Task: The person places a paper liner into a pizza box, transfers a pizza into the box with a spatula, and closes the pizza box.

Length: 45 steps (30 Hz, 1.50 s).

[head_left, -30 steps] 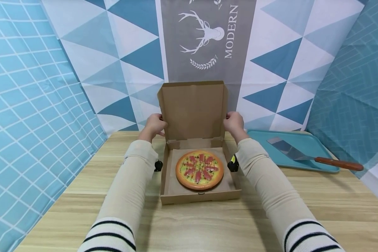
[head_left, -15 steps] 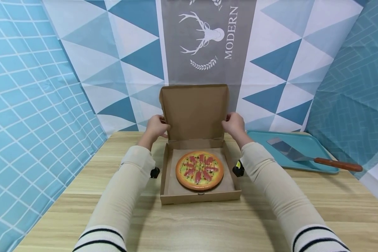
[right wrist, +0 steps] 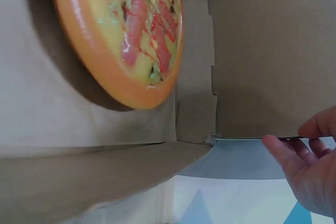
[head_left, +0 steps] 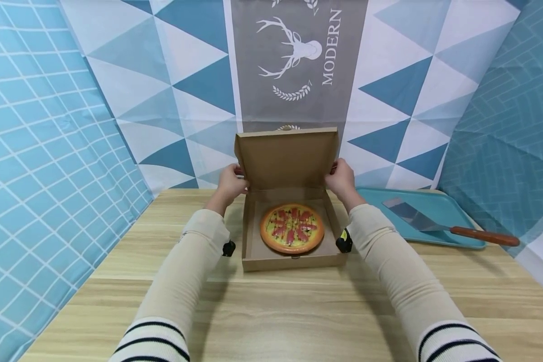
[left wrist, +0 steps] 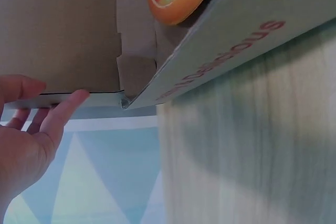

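A cardboard pizza box (head_left: 294, 262) rests on the table with its lid (head_left: 287, 158) raised and leaning toward me. Inside lies a round pizza (head_left: 292, 229) with an orange crust and pink and red toppings, on brown paper. My left hand (head_left: 232, 183) pinches the lid's left side edge close to the hinge. On the opposite side edge, my right hand (head_left: 341, 178) has the same kind of pinch. In the left wrist view, that hand (left wrist: 37, 129) has digits on both faces of the lid's edge. The right wrist view shows the other hand (right wrist: 310, 166) likewise.
To the right is a blue tray (head_left: 452, 211), with a metal pizza server (head_left: 416, 216) lying across it. Its wooden handle (head_left: 484, 235) sticks out over the tray's edge. A patterned cloth backdrop (head_left: 199, 100) stands behind the wooden table (head_left: 271, 317).
The box, with the pizza in it, has shifted backward and slightly right. Its lid leans farther forward than before. Both hands keep hold of the lid's sides.
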### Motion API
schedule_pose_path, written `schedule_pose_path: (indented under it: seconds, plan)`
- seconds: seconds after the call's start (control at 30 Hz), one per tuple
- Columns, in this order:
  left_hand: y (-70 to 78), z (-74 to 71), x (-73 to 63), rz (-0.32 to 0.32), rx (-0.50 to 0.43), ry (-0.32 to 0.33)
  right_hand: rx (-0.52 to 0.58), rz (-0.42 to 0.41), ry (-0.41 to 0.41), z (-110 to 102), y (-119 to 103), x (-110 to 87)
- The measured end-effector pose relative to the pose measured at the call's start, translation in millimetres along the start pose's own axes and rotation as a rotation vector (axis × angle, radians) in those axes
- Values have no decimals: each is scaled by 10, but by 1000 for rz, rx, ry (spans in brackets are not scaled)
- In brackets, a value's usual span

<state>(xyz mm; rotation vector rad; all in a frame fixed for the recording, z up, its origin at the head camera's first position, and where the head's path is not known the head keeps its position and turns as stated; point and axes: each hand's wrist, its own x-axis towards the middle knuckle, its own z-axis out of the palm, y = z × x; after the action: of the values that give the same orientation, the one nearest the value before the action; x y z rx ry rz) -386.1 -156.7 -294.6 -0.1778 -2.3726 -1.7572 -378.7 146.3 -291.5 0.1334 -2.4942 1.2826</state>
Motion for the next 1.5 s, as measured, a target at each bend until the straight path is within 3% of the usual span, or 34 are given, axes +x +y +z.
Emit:
schedule_pose_path:
  seconds: [0.3,0.63,0.97,1.17,1.37,1.5]
  plan:
    - [-109,58,1,-12,-9,14,18,-22,9,34,73,-33]
    - [-105,62,-132,18,10,-16,24,-89,-21,-28,170,-96]
    - [-155,42,-244,46,66,-34,-63,-172,-71,-100,263,-165]
    - [-233,-2,-296,88,145,-72,-67,-183,-95,-110,335,-218]
    - [-309,-49,-345,175,290,-86,-51,-234,-85,-125,414,-283]
    - [-330,-89,-386,221,327,-101,12,-204,-92,-175,409,-368]
